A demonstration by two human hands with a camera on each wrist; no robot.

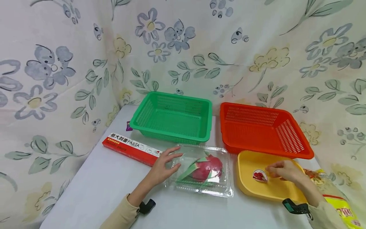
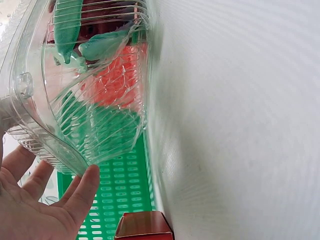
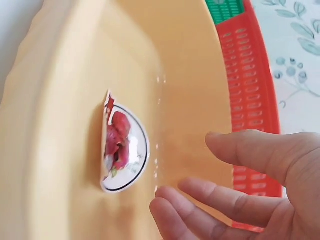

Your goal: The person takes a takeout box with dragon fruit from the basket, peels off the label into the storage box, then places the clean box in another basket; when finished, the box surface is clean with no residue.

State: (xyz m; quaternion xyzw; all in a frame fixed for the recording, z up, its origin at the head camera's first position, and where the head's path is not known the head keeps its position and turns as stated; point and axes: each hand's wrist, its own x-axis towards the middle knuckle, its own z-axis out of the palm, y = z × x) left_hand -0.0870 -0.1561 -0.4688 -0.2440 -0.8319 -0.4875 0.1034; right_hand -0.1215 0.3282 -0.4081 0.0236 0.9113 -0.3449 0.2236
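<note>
A clear plastic clamshell box [image 1: 183, 186] holds a pink dragon fruit [image 1: 210, 167] with green leaf tips. My left hand [image 1: 163, 167] is at the box's left edge, fingers spread and fingertips right at the rim; in the left wrist view the same hand [image 2: 50, 200] overlaps the box's corner. Inside a yellow plastic basin [image 1: 243, 189] lies a sticker [image 1: 260, 175] with a red fruit picture, its edge bent up in the right wrist view. My right hand [image 1: 284, 170] hovers over the basin beside the sticker, its fingers loosely bent and apart, with nothing between them.
Behind the box stands a green basket [image 1: 168, 136], with a red basket [image 1: 266, 151] to its right, behind the basin. A red pasta box [image 1: 128, 151] lies at left; a small purple packet [image 1: 129, 126] sits by the green basket. A yellow-labelled bag [image 1: 338, 203] is at far right.
</note>
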